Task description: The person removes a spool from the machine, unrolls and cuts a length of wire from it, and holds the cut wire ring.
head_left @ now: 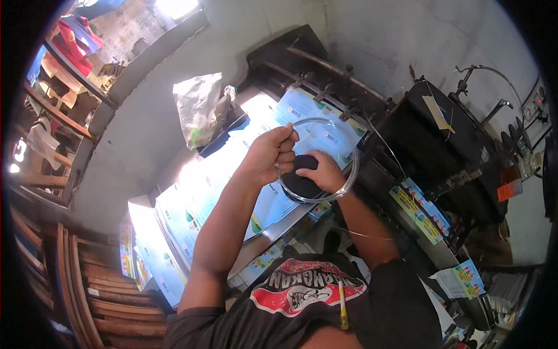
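A coil of clear tubing or wire (pixel 355 168) hangs in a loop above the printed sheets. My left hand (pixel 272 152) is closed on the left side of this coil. Inside the loop my right hand (pixel 323 173) rests at a round black object (pixel 299 181), thumb and fingers bent around its right edge. A thin strand runs off below the coil toward my right forearm. Beneath both hands lie blue and white printed sheets (pixel 232 168) on a metal-edged table.
A dark machine with metal bars (pixel 337 70) stands behind the sheets. A plastic bag (pixel 197 107) is at the back left. Black machinery (pixel 424 139) fills the right side. Wooden frames (pixel 116 291) stack at lower left, and an orange tag (pixel 510 190) hangs far right.
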A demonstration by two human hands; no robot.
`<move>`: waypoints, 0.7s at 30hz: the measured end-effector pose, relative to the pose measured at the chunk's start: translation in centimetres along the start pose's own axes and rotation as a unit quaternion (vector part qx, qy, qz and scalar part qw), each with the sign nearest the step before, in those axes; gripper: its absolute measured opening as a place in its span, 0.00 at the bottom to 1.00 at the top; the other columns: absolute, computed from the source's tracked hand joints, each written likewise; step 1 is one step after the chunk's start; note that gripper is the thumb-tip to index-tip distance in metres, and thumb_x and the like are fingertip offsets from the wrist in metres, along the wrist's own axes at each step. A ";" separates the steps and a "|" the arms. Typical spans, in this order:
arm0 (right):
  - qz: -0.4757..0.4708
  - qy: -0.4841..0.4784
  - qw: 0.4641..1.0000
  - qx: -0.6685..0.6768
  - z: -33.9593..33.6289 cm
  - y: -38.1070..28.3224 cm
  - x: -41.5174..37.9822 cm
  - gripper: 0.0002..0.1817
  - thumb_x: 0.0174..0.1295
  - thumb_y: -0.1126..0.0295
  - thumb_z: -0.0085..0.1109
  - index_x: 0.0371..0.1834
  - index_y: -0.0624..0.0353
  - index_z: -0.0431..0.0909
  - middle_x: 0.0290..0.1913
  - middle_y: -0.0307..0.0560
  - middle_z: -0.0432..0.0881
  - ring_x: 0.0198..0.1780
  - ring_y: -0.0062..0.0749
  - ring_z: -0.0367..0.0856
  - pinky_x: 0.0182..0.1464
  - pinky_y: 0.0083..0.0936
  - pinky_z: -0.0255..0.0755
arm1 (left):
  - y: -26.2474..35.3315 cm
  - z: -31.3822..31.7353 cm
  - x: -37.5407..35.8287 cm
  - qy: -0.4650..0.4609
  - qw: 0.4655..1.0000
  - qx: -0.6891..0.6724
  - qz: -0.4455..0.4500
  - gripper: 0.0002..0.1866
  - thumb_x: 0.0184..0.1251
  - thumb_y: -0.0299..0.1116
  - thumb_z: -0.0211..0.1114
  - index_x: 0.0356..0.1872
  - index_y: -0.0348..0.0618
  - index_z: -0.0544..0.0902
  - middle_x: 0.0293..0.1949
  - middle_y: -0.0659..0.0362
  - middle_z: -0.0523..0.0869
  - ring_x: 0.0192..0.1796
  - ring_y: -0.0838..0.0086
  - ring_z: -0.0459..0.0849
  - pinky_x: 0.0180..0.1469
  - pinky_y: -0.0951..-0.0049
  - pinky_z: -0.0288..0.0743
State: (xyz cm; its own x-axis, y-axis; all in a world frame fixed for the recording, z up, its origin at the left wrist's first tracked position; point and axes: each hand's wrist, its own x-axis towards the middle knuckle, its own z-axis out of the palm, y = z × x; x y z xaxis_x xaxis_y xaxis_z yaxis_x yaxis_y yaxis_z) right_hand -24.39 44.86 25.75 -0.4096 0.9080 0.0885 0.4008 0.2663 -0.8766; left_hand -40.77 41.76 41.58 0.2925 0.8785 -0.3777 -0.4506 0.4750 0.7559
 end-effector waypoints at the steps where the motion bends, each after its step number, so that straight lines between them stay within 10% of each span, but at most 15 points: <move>1: 0.034 0.092 0.994 -0.040 0.4 0.2 -0.7 0.34 0.46 0.56 0.73 0.55 0.63 0.73 0.51 0.62 0.78 0.55 0.52 0.76 0.56 0.38 0.69 | 0.0 -0.2 -0.1 0.001 1.000 -0.002 0.000 0.13 0.74 0.40 0.51 0.31 0.44 0.73 0.16 0.71 0.58 0.15 0.86 0.53 0.17 0.82 0.48; 11: -0.084 0.085 0.945 -0.305 0.5 -1.4 -3.2 0.59 0.41 0.29 0.63 0.67 0.67 0.60 0.66 0.68 0.60 0.65 0.64 0.61 0.65 0.52 0.59 | 0.7 -0.2 -2.0 0.011 1.000 0.010 0.014 0.14 0.74 0.42 0.51 0.30 0.47 0.74 0.15 0.73 0.58 0.15 0.86 0.53 0.16 0.83 0.47; 21: -0.151 -0.062 0.919 -0.358 1.2 -5.1 -2.3 0.55 0.44 0.35 0.64 0.71 0.57 0.56 0.73 0.58 0.53 0.74 0.54 0.49 0.69 0.61 0.42 | -3.7 -5.8 -8.1 0.083 0.996 -0.041 -0.003 0.14 0.73 0.43 0.51 0.31 0.47 0.74 0.15 0.73 0.58 0.15 0.86 0.53 0.16 0.82 0.47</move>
State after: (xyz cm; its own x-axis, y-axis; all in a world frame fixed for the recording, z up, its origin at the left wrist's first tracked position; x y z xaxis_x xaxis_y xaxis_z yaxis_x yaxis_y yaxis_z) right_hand -26.48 41.05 29.48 -0.6632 0.7257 0.1830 0.6724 0.6851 -0.2801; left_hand -46.39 33.22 38.73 0.1551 0.8687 -0.4704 -0.5193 0.4768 0.7093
